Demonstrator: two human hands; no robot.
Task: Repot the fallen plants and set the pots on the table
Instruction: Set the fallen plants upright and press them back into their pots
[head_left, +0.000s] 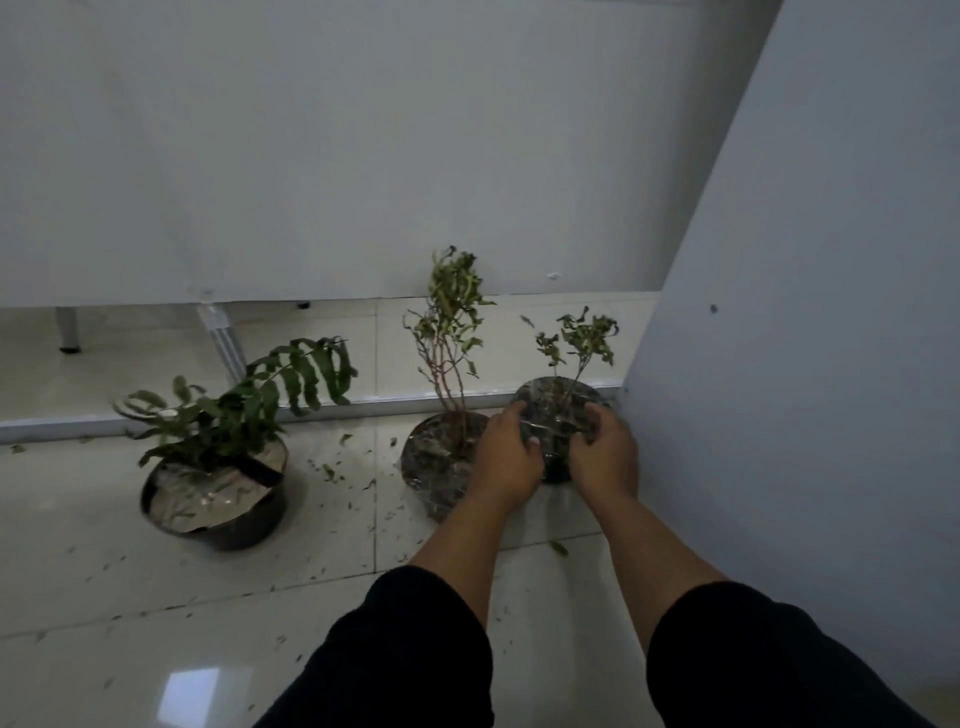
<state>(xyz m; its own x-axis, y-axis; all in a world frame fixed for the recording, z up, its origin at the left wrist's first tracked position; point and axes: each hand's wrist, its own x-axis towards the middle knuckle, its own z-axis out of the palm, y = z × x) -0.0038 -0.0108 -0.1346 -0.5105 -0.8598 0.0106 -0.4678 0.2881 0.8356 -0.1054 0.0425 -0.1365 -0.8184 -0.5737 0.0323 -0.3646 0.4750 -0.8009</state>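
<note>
Three potted plants stand on the tiled floor. A fern in a black pot (218, 499) is at the left, its soil covered with paper and tape. In the middle stands a tall thin plant in a plastic-wrapped pot (434, 467). At the right is a small leafy plant in a dark wrapped pot (558, 402). My left hand (506, 457) holds that right pot's left side. My right hand (605, 452) grips its right side, fingers over the wrapped top.
A white wall panel (805, 312) rises close on the right. A white board (311, 156) fills the back, with metal legs (223, 338) under it. Loose leaves and soil bits (358, 493) litter the floor tiles.
</note>
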